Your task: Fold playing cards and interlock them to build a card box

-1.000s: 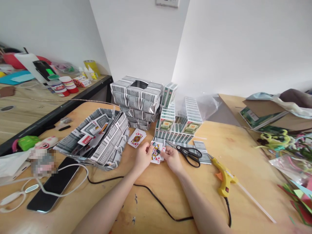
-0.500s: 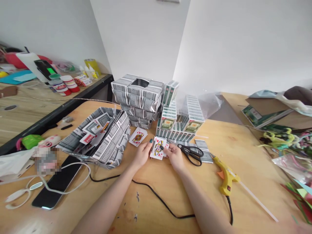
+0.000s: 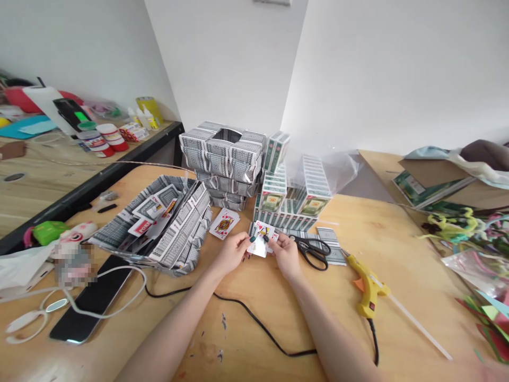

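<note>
Face-up playing cards [image 3: 261,240] are held between my two hands, a queen on top with light glaring off its lower part. My left hand [image 3: 237,248] pinches their left side, thumb on the face. At the right side my right hand [image 3: 284,252] grips them, and a king's corner shows beside its thumb. A small pile with a jack of hearts [image 3: 224,223] lies on the table just beyond my left hand. Black-handled scissors [image 3: 312,250] rest close to my right hand, partly over face-down cards [image 3: 333,245].
A card-covered basket [image 3: 181,233] holding loose cards stands left, with a phone [image 3: 91,302] nearer me. Behind are a card-built box [image 3: 225,154] and stacked card packs [image 3: 292,212]. A yellow glue gun [image 3: 371,292] lies right, its black cord [image 3: 254,313] crossing the table.
My hands have tilted the cards, so the top face now catches the light. My left fingers have shifted lower along the cards' left side. The jack's pile stays put.
</note>
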Demonstrator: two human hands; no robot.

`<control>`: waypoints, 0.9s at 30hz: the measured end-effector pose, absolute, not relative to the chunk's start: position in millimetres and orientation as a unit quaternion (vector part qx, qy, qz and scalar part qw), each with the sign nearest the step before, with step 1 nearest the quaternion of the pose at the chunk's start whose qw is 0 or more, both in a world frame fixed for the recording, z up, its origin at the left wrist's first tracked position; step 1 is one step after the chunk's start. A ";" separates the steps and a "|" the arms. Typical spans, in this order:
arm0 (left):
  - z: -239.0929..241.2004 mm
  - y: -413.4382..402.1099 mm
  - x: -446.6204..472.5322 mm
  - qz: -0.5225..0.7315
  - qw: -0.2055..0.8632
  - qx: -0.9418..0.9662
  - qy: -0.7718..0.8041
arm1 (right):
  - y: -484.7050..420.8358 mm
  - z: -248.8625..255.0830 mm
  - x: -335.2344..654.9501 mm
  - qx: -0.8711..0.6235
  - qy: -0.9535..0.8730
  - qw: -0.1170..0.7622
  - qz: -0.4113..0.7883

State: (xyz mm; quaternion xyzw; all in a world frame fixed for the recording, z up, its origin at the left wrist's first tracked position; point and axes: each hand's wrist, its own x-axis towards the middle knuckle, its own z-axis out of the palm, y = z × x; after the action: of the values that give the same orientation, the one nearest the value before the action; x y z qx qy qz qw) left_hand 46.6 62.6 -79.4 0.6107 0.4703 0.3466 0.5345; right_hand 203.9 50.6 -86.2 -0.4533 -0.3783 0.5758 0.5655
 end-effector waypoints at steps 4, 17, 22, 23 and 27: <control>-75.1 60.9 48.6 0.353 0.516 0.616 0.478 | 50.6 -87.1 203.8 -0.453 -0.384 0.566 0.571; -74.9 57.0 53.0 0.352 0.390 0.690 0.499 | 50.0 -88.3 204.3 -0.434 -0.388 0.561 0.589; -79.2 56.1 54.4 0.345 0.368 0.696 0.511 | 49.6 -87.7 202.9 -0.438 -0.405 0.554 0.581; -79.8 56.1 54.5 0.345 0.360 0.698 0.514 | 49.6 -87.6 202.6 -0.440 -0.410 0.552 0.577; -78.4 56.0 54.7 0.351 0.326 0.706 0.521 | 50.0 -86.4 202.7 -0.445 -0.414 0.554 0.568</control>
State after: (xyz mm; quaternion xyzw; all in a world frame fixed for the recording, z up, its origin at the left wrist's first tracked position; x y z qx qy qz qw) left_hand 54.7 56.0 -78.4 0.7062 0.5212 0.3510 0.3262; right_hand 202.7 50.0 -86.4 -0.4454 -0.4143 0.5680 0.5543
